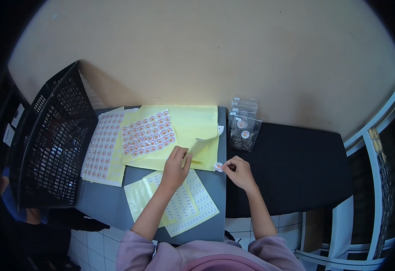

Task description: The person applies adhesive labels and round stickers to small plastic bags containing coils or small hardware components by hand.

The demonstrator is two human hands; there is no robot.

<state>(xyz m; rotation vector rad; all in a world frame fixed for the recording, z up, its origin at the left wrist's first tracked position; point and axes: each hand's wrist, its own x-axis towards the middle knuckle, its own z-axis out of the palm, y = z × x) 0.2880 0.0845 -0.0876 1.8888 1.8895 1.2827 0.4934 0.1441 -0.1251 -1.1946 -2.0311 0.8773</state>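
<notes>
My left hand (178, 165) is closed on a yellow backing sheet (201, 147), whose upper part curls up above the larger yellow paper (184, 118). Between the fingertips of my right hand (240, 172) is a round sticker (218, 167), at the right edge of the grey table. To the left of my left hand, a sheet of round orange-and-white stickers (148, 134) lies on the yellow paper. Below my left wrist are sheets with small printed labels (197, 205).
A black perforated basket (55, 135) stands at the left, beside more sticker sheets (102, 147). Clear plastic packets (244, 131) overlap on the black surface (292, 169) at the right. A white metal rack (373, 167) is at the far right. Part of another person (14, 203) shows behind the basket.
</notes>
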